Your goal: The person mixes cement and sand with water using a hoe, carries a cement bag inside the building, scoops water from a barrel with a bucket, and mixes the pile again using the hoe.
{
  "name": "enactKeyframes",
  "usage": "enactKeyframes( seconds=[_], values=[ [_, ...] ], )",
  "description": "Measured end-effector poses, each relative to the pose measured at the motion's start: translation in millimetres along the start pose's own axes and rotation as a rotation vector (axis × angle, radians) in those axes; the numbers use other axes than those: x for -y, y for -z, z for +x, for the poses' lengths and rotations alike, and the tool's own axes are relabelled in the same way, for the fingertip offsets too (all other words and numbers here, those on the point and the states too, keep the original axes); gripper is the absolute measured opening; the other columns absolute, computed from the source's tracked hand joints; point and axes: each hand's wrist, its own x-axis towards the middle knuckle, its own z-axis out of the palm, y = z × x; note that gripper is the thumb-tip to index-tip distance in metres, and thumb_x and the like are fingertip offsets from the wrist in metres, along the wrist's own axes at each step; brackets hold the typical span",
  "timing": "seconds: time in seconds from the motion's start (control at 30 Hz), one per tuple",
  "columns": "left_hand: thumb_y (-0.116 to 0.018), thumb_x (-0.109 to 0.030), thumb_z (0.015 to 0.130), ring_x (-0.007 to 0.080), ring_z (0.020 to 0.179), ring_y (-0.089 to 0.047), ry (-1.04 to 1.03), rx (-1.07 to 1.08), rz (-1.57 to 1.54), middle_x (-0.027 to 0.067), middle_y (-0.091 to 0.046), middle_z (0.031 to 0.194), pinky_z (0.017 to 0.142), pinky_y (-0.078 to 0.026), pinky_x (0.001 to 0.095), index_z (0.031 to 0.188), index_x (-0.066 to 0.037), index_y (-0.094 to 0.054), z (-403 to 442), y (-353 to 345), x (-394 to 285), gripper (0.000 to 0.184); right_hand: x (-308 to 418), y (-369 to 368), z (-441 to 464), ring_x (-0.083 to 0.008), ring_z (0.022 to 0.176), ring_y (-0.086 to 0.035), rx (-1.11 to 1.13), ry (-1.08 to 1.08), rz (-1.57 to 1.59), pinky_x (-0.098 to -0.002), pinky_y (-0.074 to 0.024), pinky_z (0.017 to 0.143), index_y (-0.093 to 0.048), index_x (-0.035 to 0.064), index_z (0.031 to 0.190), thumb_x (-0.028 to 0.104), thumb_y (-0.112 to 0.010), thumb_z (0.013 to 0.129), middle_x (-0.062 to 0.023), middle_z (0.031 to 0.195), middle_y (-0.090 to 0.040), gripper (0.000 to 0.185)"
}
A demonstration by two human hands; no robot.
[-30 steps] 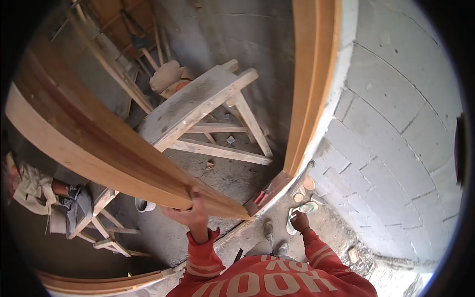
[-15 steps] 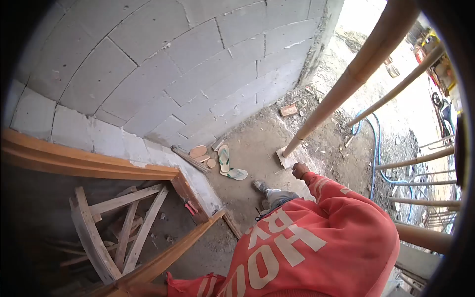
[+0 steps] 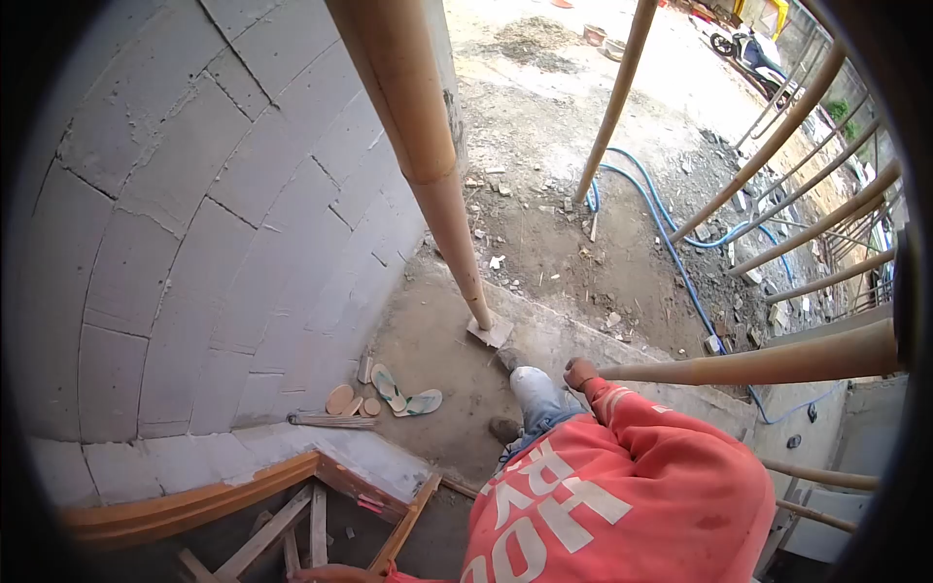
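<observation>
My right hand [image 3: 580,373] hangs low ahead of me, closed in a fist, and nothing shows in it. Just behind it in the view, the lower end of a bamboo pole [image 3: 758,369] runs off to the right; whether they touch I cannot tell. At the bottom edge my left hand [image 3: 335,574] is mostly cut off, near an orange-brown wooden frame [image 3: 403,530], and its fingers are hidden. My red hoodie sleeves [image 3: 661,418] cover both arms. One grey shoe [image 3: 507,360] is forward on the concrete floor.
A thick bamboo prop [image 3: 432,185] stands ahead on a small board [image 3: 491,332]. At left rises a grey block wall [image 3: 214,243]. Flip-flops [image 3: 403,394] lie by wooden offcuts [image 3: 340,399]. Several more bamboo poles, a blue hose [image 3: 671,257] and rubble are on the right.
My view has turned right and moved forward, so the prop and flip-flops sit further left. A foot has stepped toward the prop's board. My right hand remains closed.
</observation>
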Motion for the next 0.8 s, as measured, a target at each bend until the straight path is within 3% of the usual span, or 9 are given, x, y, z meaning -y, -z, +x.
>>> enactKeyframes(
  seconds=[0.03,0.13,0.23,0.3,0.43,0.57,0.63,0.7,0.8],
  values=[
    [-0.064,-0.02,0.091,0.0298,0.1,-0.059,0.087,0.216,-0.213,0.0203,-0.059,0.111,0.089,-0.048,0.0397,0.12,0.008,-0.049,-41,-22,22,0.043,-11,0,5,-0.037,0.092,-0.067,-0.009,-0.027,0.015,-0.0424,-0.0529,0.084,-0.072,0.0079,0.094,0.022,-0.066,0.072,-0.0216,0.095,-0.069,0.027],
    [-0.057,-0.004,0.084,0.0244,0.101,-0.057,0.316,0.975,-0.595,0.0139,-0.057,0.107,0.091,-0.046,0.0369,0.112,0.003,-0.053,-129,-57,-92,0.029,-26,9,22,-0.0386,0.09,-0.067,-0.057,-0.049,0.026,-0.0427,-0.054,0.083,-0.074,0.0102,0.09,0.021,-0.065,0.073,-0.0217,0.093,-0.069,0.022],
    [-0.067,-0.003,0.079,0.0212,0.102,-0.056,0.224,1.682,-0.869,0.0097,-0.052,0.111,0.088,-0.048,0.0349,0.122,-0.001,-0.052,-193,-64,-223,0.046,-47,28,47,-0.0387,0.09,-0.067,-0.068,-0.172,0.109,-0.0435,-0.0538,0.083,-0.075,0.0114,0.089,0.021,-0.065,0.074,-0.0222,0.092,-0.069,0.02],
    [-0.069,-0.007,0.079,0.0236,0.1,-0.057,-0.134,1.85,-0.983,0.0119,-0.048,0.117,0.086,-0.05,0.0368,0.125,-0.004,-0.052,-213,-67,-312,0.049,-56,61,63,-0.0372,0.095,-0.067,-0.015,-0.277,0.19,-0.0423,-0.0525,0.086,-0.074,0.0109,0.091,0.023,-0.066,0.074,-0.0219,0.099,-0.069,0.023],
    [-0.073,-0.012,0.076,0.0256,0.099,-0.058,-0.253,1.929,-1.036,0.0145,-0.047,0.121,0.083,-0.051,0.0385,0.126,-0.006,-0.053,-305,-122,-433,0.053,-147,61,143,-0.0343,0.086,-0.069,-0.105,-0.4,0.183,-0.0414,-0.0547,0.082,-0.074,0.0114,0.085,0.021,-0.064,0.074,-0.0202,0.089,-0.071,0.018],
    [-0.075,-0.02,0.075,0.0299,0.095,-0.059,-0.26,1.974,-0.879,0.0178,-0.056,0.113,0.083,-0.05,0.0386,0.123,-0.008,-0.056,-409,-203,-480,0.052,-182,140,201,-0.0291,0.068,-0.071,-0.123,-0.32,0.131,-0.0368,-0.0572,0.07,-0.073,0.0089,0.079,0.018,-0.064,0.073,-0.0153,0.072,-0.07,0.014],
    [-0.072,-0.02,0.078,0.028,0.091,-0.063,-0.228,1.993,-0.785,0.0163,-0.064,0.103,0.083,-0.051,0.0385,0.12,-0.007,-0.058,-464,-238,-473,0.046,-172,204,229,-0.0266,0.061,-0.07,-0.213,-0.212,0.074,-0.0341,-0.0576,0.065,-0.072,0.0073,0.077,0.016,-0.064,0.072,-0.0131,0.067,-0.07,0.013],
    [-0.071,-0.021,0.078,0.0237,0.093,-0.065,0.115,2.107,-0.63,0.0162,-0.068,0.1,0.082,-0.051,0.0368,0.113,-0.006,-0.063,-500,-256,-459,0.039,-158,260,267,-0.0248,0.059,-0.071,-0.255,-0.265,0.297,-0.0328,-0.0578,0.063,-0.07,0.0045,0.076,0.012,-0.064,0.071,-0.0124,0.066,-0.069,0.011],
    [-0.071,-0.025,0.076,0.0211,0.074,-0.07,0.354,2.252,-0.135,0.0136,-0.072,0.088,0.072,-0.054,0.0338,0.107,-0.005,-0.068,-566,-271,-388,0.037,-134,328,313,-0.0235,0.059,-0.071,-0.283,-0.231,0.568,-0.0328,-0.0575,0.058,-0.069,0.0012,0.085,0.008,-0.059,0.074,-0.0121,0.067,-0.07,0.016]
  ],
)
